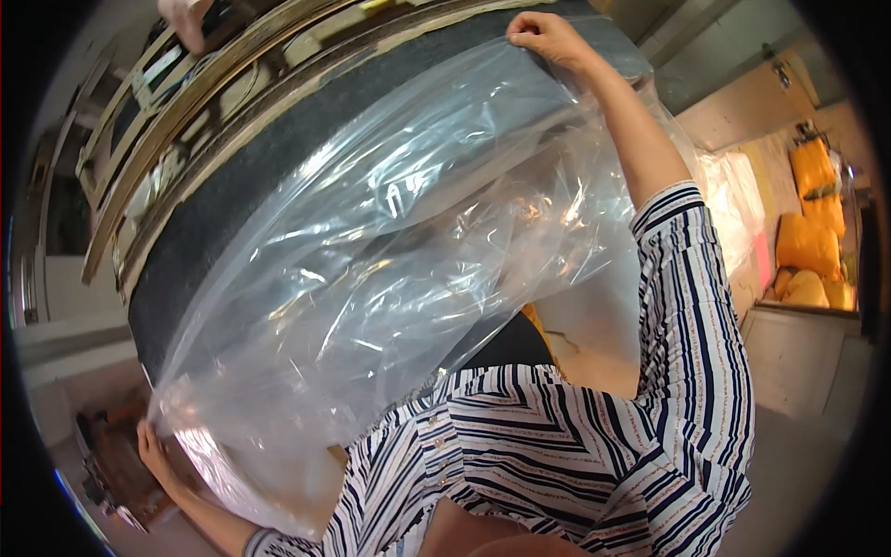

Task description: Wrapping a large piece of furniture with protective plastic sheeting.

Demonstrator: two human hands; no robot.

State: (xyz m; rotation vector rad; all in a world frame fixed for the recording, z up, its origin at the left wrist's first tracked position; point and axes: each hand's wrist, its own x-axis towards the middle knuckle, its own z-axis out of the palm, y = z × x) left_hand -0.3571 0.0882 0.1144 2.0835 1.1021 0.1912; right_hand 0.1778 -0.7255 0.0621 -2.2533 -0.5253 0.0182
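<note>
A large clear plastic bag [399, 251] is stretched out in front of me over a dark grey padded slab [241, 176] with a wooden frame behind it. My right hand [546, 37] reaches far up and pinches the bag's top edge against the slab's upper end. My left hand [153, 453] is low at the left and grips the bag's lower corner. Both arms wear a striped sleeve [687, 306]. The bag covers most of the slab's face.
A wooden frame [186, 93] with slats runs behind the slab. Another person's hand [184, 20] shows at the top left. Orange cushions [812, 237] are stacked at the right beside white bagged items [738, 200]. A brown object [116, 464] lies near my left hand.
</note>
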